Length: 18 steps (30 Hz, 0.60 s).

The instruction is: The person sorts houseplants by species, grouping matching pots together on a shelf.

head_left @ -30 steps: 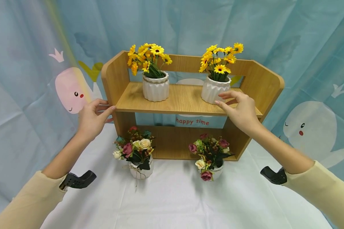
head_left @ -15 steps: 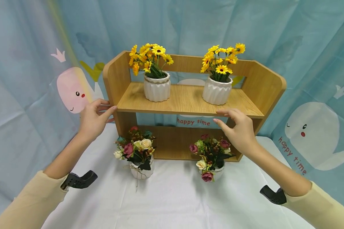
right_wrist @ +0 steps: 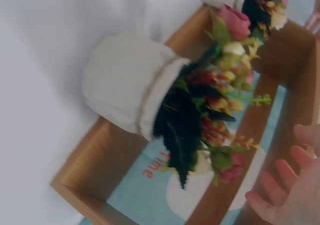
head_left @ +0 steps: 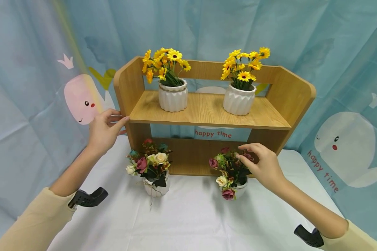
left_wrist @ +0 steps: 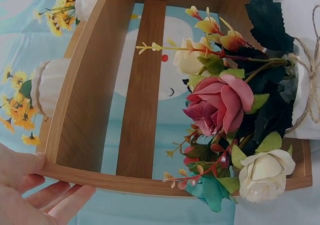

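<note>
My left hand (head_left: 103,130) grips the left side panel of a two-tier wooden shelf (head_left: 205,111), thumb at its front edge and fingers along the outside, as the left wrist view shows. Beside the right-hand pot of artificial roses (head_left: 239,190), my right hand (head_left: 265,165) hovers with thumb and fingers apart, holding nothing. From the head its fingertips overlap the blooms; the right wrist view shows the fingers (right_wrist: 272,190) apart from the white pot (right_wrist: 125,82). Another pot of roses (head_left: 157,186) stands in front of the shelf at left, a string bow around it.
Two white ribbed pots of yellow daisy-like flowers, one at left (head_left: 172,99) and one at right (head_left: 238,101), stand upright on the upper board. The lower tier (head_left: 191,157) lies behind the rose pots. A white cloth (head_left: 191,223) covers the table, and a blue patterned curtain (head_left: 207,28) hangs behind.
My right hand has left the right daisy pot on the upper board and come down to the right rose pot. The left hand stays on the side panel.
</note>
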Each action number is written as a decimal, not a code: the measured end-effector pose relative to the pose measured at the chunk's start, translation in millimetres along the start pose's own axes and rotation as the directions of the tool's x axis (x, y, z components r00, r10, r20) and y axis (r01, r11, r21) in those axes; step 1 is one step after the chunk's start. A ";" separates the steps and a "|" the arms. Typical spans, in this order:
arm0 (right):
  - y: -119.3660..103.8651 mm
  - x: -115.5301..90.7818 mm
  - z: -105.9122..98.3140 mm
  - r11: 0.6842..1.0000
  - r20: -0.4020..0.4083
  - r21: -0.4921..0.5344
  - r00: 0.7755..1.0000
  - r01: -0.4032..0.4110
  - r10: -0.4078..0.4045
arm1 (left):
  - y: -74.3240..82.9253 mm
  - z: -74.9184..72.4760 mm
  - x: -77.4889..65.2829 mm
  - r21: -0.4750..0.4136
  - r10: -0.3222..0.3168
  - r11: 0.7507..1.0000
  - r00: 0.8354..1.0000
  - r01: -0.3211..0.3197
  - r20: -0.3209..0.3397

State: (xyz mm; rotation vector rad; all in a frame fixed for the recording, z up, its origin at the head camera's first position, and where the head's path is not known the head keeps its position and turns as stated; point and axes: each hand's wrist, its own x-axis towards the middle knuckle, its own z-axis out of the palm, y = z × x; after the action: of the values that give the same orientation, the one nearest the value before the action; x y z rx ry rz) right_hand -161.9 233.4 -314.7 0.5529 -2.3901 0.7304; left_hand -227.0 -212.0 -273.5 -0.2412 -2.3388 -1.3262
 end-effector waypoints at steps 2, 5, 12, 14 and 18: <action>1.5 -7.5 2.2 1.000 0.005 0.002 1.000 -0.007 0.007 | -0.1 -0.4 0.0 0.003 0.003 1.000 1.000 -0.003 -0.002; 3.9 -17.7 5.9 1.000 0.008 -0.005 1.000 -0.023 0.023 | 0.0 -0.8 0.1 0.006 0.003 1.000 1.000 -0.003 -0.005; 8.8 -38.1 13.3 0.996 0.031 0.006 0.995 -0.090 0.090 | 1.1 -0.1 -0.2 0.005 -0.002 1.000 1.000 0.002 -0.005; 9.9 -43.2 15.4 0.995 0.023 0.005 0.995 -0.095 0.095 | 1.5 0.5 -0.6 0.001 -0.004 1.000 1.000 0.004 -0.006; 14.2 -54.5 20.2 0.993 0.005 -0.015 0.993 -0.116 0.116 | 2.0 1.1 -1.2 -0.012 -0.008 1.000 1.000 0.008 -0.002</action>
State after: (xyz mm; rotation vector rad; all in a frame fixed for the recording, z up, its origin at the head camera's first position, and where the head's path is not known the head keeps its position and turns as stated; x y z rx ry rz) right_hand -136.6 243.6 -367.9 0.4129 -2.4472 0.7618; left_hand -225.6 -210.0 -273.0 -0.2346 -2.3334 -1.3436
